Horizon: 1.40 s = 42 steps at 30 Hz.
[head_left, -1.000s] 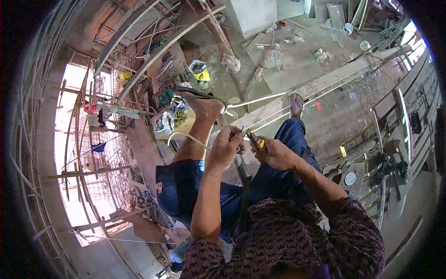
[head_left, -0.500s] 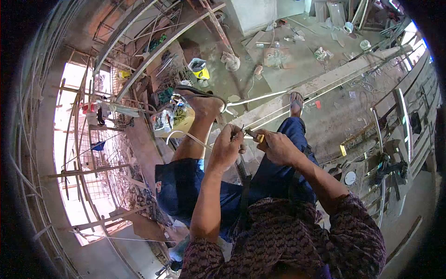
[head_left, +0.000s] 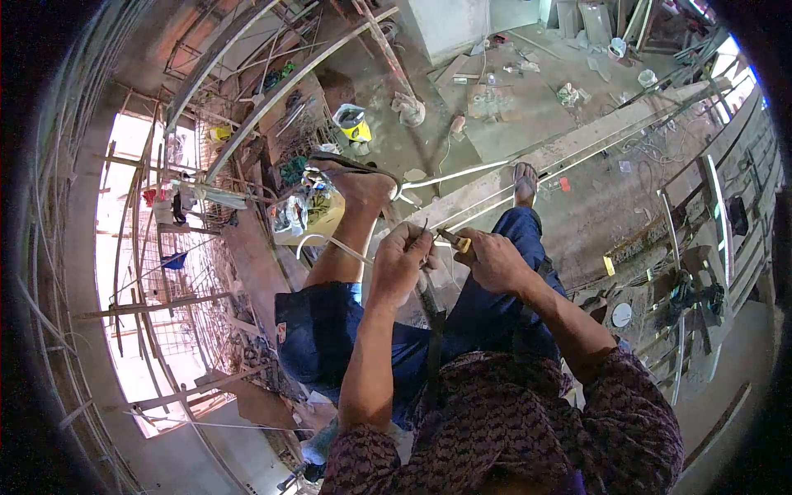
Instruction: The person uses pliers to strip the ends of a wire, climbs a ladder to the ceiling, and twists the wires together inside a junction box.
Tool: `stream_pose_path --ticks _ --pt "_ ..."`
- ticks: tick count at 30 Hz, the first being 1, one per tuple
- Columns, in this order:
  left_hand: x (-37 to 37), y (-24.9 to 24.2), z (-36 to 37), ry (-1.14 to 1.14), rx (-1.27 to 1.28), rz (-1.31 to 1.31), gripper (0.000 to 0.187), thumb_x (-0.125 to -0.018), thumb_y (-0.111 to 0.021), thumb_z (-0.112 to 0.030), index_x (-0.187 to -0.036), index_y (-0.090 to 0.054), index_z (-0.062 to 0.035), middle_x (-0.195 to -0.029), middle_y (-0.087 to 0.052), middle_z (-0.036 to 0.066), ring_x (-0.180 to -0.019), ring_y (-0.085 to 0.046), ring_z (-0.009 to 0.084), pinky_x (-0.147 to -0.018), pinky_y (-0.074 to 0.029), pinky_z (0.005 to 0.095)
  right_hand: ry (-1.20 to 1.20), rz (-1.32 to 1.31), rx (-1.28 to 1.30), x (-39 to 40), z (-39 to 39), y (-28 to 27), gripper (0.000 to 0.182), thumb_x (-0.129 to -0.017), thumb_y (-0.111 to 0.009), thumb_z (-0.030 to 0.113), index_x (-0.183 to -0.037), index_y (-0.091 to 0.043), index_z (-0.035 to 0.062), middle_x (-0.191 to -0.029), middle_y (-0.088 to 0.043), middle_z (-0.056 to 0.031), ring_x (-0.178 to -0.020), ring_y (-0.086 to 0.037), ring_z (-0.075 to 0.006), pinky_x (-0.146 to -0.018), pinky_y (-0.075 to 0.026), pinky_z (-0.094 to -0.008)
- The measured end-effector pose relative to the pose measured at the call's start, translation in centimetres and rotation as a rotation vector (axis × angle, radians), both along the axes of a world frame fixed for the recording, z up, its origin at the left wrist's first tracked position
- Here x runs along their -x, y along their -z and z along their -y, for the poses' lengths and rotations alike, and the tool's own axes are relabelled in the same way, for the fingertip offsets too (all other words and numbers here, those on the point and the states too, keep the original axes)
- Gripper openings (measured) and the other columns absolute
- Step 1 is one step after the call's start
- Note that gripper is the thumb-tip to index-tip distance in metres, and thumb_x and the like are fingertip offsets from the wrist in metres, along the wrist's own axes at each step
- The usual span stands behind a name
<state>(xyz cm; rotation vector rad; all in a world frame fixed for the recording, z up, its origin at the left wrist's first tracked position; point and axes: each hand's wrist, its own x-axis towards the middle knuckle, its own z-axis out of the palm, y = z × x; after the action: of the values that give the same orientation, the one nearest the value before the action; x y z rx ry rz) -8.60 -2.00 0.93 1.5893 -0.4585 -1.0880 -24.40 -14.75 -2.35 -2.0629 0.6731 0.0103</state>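
Observation:
My left hand (head_left: 401, 262) is closed in a pinch, and a thin dark cable end (head_left: 426, 223) sticks up from its fingertips. A pale cable (head_left: 351, 252) curves in from the left and runs behind that hand. Wrapped in my right hand (head_left: 501, 262) is a pair of pliers (head_left: 448, 238) with yellow handles and a dark metal head. The head points left toward my left fingertips, with a small gap between them. How far the jaws are apart is too small to tell.
I sit over a long plank (head_left: 561, 157), feet in sandals. A cardboard box (head_left: 326, 216) with bagged items stands by my left leg. Beyond it is a yellow bucket (head_left: 353, 124). White strips (head_left: 462, 173) run along the plank. Bamboo poles and rods crowd the left side.
The pliers' head has drawn slightly back from my left fingertips. My left hand has shifted a little, and the thin cable end now stands more upright.

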Motion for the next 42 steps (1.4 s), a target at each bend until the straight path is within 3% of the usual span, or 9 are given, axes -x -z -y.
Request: stream_pose_path --ticks 8,14,16,19,26,28,31,34,42 --pt "1.4 -3.6 0.7 0.343 -0.222 0.625 0.028 -0.088 -0.08 -0.023 -0.093 -0.062 -0.0016 -0.07 -0.062 0.002 -0.064 -0.057 0.0101 -0.06 -0.047 0.03 -0.006 0.08 -0.043 0.6 -0.1 0.7 0.041 -0.086 -0.071 0.012 -0.125 -0.061 0.0039 -0.103 -0.071 -0.025 -0.099 -0.068 -0.0452 -0.083 -0.054 -0.0524" --pt "2.9 0.5 0.5 -0.008 -0.114 0.727 0.046 -0.071 -0.094 -0.032 -0.086 -0.063 -0.0022 -0.069 -0.066 0.006 -0.065 -0.062 0.0126 -0.06 -0.05 0.0321 -0.031 0.115 -0.077 0.1 -0.3 -0.2 0.039 -0.086 -0.07 0.013 -0.123 -0.062 0.0035 -0.1 -0.071 -0.0259 -0.096 -0.068 -0.0459 -0.081 -0.054 -0.0521" --pt "3.0 0.3 0.6 -0.03 -0.223 0.756 0.04 -0.071 -0.091 -0.006 -0.076 -0.051 -0.0052 -0.067 -0.046 -0.005 -0.065 -0.041 0.0096 -0.062 -0.045 0.0292 -0.016 0.098 -0.115 0.0 -0.5 -0.9 0.032 -0.089 -0.07 0.013 -0.118 -0.064 0.0007 -0.093 -0.07 -0.0257 -0.09 -0.069 -0.0443 -0.078 -0.053 -0.0485" --pt "3.1 1.6 0.6 -0.067 -0.167 0.874 0.047 -0.07 -0.092 -0.009 -0.072 -0.045 -0.0057 -0.065 -0.043 -0.004 -0.064 -0.039 0.0096 -0.059 -0.043 0.029 0.029 0.102 -0.159 -0.1 -0.6 0.3 0.026 -0.091 -0.071 0.014 -0.11 -0.065 -0.0028 -0.084 -0.068 -0.0252 -0.081 -0.069 -0.0409 -0.073 -0.052 -0.0436" --pt "3.0 1.1 1.4 -0.006 -0.3 0.894 0.052 -0.071 -0.094 -0.023 -0.067 -0.045 -0.0052 -0.058 -0.042 0.0 -0.059 -0.042 0.0116 -0.055 -0.041 0.0329 0.166 0.118 -0.255 0.5 -2.0 3.3 0.024 -0.09 -0.072 0.014 -0.104 -0.064 -0.0026 -0.081 -0.067 -0.0239 -0.072 -0.066 -0.0366 -0.069 -0.051 -0.0419" --pt "2.3 0.9 1.3 0.174 -0.332 0.851 0.043 -0.081 -0.086 -0.04 -0.08 -0.065 -0.003 -0.064 -0.063 0.006 -0.058 -0.062 0.0201 -0.058 -0.049 0.0378 0.164 0.137 -0.228 0.5 -2.1 3.1 0.023 -0.089 -0.072 0.014 -0.104 -0.064 -0.002 -0.081 -0.067 -0.024 -0.073 -0.066 -0.0379 -0.069 -0.051 -0.0424" --pt "1.9 0.9 1.4 0.133 -0.128 0.434 0.031 -0.096 -0.07 -0.03 -0.082 -0.068 -0.0024 -0.063 -0.057 0.001 -0.06 -0.053 0.0121 -0.059 -0.043 0.0332 0.135 0.108 -0.174 0.3 -1.5 2.4 0.029 -0.088 -0.072 0.014 -0.112 -0.064 -0.0006 -0.087 -0.069 -0.0265 -0.083 -0.067 -0.0432 -0.072 -0.052 -0.0468" --pt "1.2 0.2 1.0 0.239 -0.103 0.448 0.031 -0.102 -0.059 -0.028 -0.091 -0.073 -0.0028 -0.066 -0.061 0.002 -0.062 -0.055 0.0115 -0.061 -0.044 0.032 0.065 0.104 -0.128 0.5 -0.5 1.9 0.036 -0.087 -0.071 0.013 -0.12 -0.063 0.0005 -0.094 -0.07 -0.0287 -0.093 -0.068 -0.0474 -0.077 -0.054 -0.0507" --pt "1.4 -0.4 1.1 0.272 -0.206 0.589 0.031 -0.1 -0.062 -0.03 -0.09 -0.074 -0.0033 -0.064 -0.064 0.006 -0.062 -0.06 0.0144 -0.059 -0.046 0.0338 0.012 0.143 -0.036 1.0 0.4 0.3 0.035 -0.088 -0.068 0.011 -0.122 -0.063 0.0012 -0.102 -0.07 -0.0284 -0.096 -0.069 -0.0461 -0.08 -0.056 -0.0502"
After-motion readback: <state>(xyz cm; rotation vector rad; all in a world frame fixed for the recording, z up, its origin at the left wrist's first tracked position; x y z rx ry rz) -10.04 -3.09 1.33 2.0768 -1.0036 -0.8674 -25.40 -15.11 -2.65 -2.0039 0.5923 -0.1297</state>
